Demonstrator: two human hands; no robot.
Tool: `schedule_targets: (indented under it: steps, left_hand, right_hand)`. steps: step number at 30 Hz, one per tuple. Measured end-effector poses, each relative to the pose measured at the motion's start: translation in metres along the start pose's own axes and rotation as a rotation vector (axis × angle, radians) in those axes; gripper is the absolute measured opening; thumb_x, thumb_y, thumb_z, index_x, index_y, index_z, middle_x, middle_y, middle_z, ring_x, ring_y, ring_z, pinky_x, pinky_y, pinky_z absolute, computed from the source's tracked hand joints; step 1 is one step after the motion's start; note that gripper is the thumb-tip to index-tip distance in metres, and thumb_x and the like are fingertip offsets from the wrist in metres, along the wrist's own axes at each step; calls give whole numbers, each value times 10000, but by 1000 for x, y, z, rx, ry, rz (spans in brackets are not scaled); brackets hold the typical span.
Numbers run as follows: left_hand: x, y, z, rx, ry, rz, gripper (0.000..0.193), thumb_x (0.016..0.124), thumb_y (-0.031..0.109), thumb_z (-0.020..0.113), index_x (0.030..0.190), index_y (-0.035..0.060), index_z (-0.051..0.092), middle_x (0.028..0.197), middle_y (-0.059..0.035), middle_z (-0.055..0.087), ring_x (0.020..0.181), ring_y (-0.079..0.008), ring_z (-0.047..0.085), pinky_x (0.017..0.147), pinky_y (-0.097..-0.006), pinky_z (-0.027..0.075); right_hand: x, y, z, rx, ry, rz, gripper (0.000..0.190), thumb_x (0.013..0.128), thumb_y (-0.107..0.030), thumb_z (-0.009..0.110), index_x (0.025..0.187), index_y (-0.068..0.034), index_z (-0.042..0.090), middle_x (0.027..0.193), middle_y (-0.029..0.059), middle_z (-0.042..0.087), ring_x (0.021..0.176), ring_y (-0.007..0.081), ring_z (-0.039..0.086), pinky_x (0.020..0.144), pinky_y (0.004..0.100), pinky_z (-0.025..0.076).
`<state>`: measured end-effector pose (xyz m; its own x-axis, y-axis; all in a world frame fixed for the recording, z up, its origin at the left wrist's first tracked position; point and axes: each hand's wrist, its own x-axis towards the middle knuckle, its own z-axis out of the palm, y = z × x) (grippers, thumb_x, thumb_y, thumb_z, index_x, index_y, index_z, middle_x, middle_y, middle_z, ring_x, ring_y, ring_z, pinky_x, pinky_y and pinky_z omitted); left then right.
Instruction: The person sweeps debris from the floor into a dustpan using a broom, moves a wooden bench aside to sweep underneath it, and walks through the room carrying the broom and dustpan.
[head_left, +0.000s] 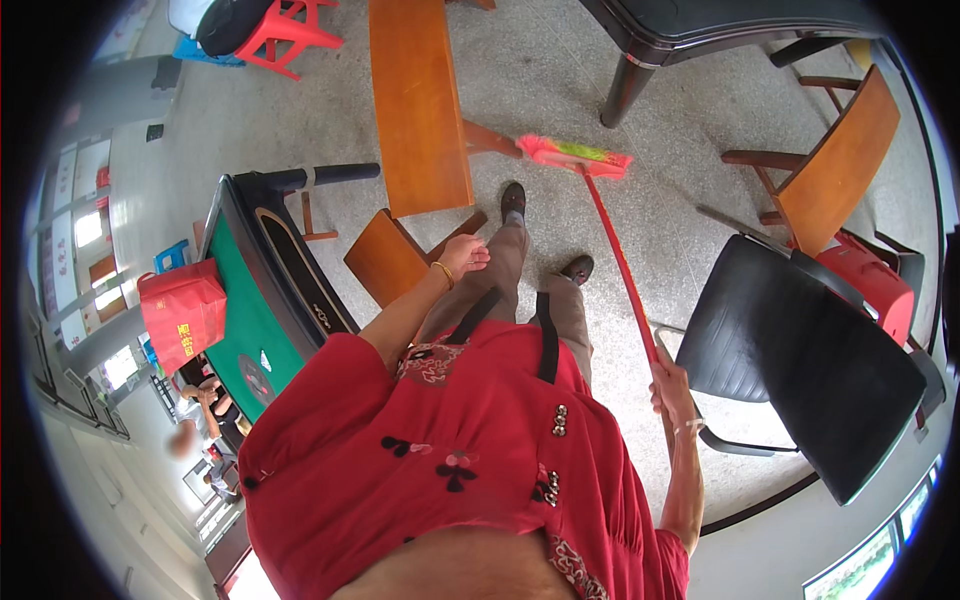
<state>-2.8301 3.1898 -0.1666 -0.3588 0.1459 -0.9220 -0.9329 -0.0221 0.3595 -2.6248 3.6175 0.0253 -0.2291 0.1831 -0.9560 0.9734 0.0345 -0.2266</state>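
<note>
My right hand (670, 388) is closed around the red handle of a broom (616, 244). The broom's pink and green bristles rest on or just over the speckled floor, beyond my dark shoes. My left hand (466, 255) hangs in front of my left leg with its fingers curled and nothing visible in it; whether the fingers touch the palm cannot be told. Under that hand and to its left is the end of a low wooden stool or bench (390, 259). A longer wooden bench (420, 112) stands just beyond it.
To the left is a table with a green top (244, 311), a red bag (184, 315) at its edge. A black padded chair (795, 360) stands close on my right, with another wooden bench (840, 165) beyond. A dark table leg (628, 90) stands ahead. People sit far left.
</note>
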Motion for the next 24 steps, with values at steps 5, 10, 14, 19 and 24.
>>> schedule_targets:
  steps: [5, 10, 14, 19, 24]
  left_hand:
    - [-2, -12, 7, 18, 39, -18, 224, 907, 177, 545, 1080, 65, 459, 930, -138, 607, 834, -248, 632, 750, -385, 540]
    - [-6, -18, 25, 24, -8, 20, 224, 904, 180, 557, 1075, 68, 465, 924, -131, 610, 833, -237, 637, 737, -382, 546]
    - [-17, -21, 27, 66, -14, 55, 229, 907, 178, 552, 1087, 64, 471, 925, -123, 605, 830, -233, 635, 741, -378, 544]
    - [-22, -34, 14, 85, 73, 42, 236, 904, 179, 549, 1095, 58, 482, 934, -116, 600, 819, -229, 632, 740, -371, 539]
    - [-22, -50, 13, 109, 106, 17, 232, 900, 178, 548, 1085, 53, 487, 931, -117, 602, 812, -227, 632, 724, -364, 540]
  right_hand:
    - [-12, -18, 12, 197, -65, 5, 465, 948, -285, 474, 1397, -176, 419, 567, -4, 464, 385, 66, 410, 326, 218, 321]
    - [73, -34, 59, 711, -611, 88, 486, 940, -555, 387, 773, -109, 483, 503, -22, 390, 341, 63, 286, 301, 209, 218]
    - [128, -32, 100, 840, -810, 72, 482, 928, -573, 391, 776, -120, 463, 534, -17, 394, 362, 54, 287, 315, 198, 221]
    - [138, -43, 103, 542, -419, -129, 228, 934, -372, 518, 1015, -159, 534, 625, 7, 467, 403, 39, 358, 332, 192, 295]
    - [111, -26, 67, 243, -233, -192, 459, 906, -278, 531, 1354, -212, 458, 596, 11, 464, 392, 66, 406, 337, 224, 371]
